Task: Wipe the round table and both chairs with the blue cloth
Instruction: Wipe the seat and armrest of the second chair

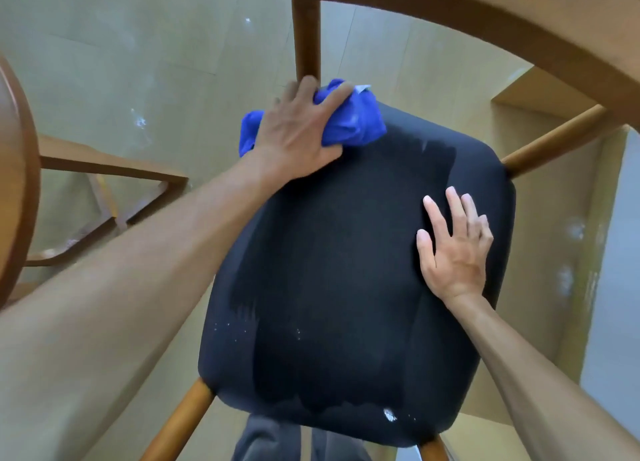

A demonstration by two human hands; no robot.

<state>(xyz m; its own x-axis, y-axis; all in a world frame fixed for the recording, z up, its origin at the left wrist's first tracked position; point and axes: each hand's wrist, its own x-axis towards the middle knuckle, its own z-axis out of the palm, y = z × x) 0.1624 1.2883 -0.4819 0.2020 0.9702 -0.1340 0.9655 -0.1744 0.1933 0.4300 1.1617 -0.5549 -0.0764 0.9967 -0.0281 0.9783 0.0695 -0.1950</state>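
While no brand or readable writing shows anywhere, a small pale tag (362,88) pokes out of the blue cloth (349,122) at its far edge, its face too small to read; the cloth is a soft, bunched wad of bright blue fabric lying on the far left corner of the chair seat (346,270), hard against the wooden back post (306,34); the left hand (298,131) lies over it, fingers curled round the bundle and clamped on it; the right hand (453,249) lies flat on the seat's right side, fingers straight and spread, holding nothing; the two hands are well apart. The seat is a padded, rounded square in dark, matte woven fabric, with darker streaks across it and a few white specks near the front edge; the chair's frame is smooth brown wood, with round legs and a broad curved backrest (502,20) arching overhead; at the far left a curved brown wooden edge, the round table (17,169), enters view; the floor (121,62) is pale, glossy tile.
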